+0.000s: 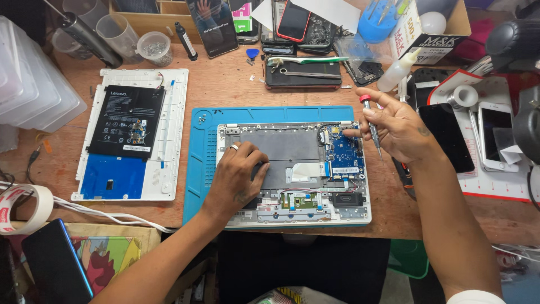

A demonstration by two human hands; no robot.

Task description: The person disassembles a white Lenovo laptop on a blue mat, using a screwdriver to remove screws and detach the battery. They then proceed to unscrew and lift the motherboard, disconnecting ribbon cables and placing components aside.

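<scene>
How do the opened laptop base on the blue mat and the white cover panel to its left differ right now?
The laptop base lies on the blue mat; the cover panel lies on bare wood. The base shows a blue circuit board; the panel carries a black battery. The left hand rests on the base; the panel is untouched. Both have white shells.

We see a worn brown wooden bench (225, 84). A blue rubber work mat (199, 163) lies at its front edge, middle. Toward the left edge lies a white plastic laptop cover (169, 141). A roll of cream tape (22, 208) sits at the front left corner, and clear plastic cups (121, 31) stand along the back edge.
</scene>
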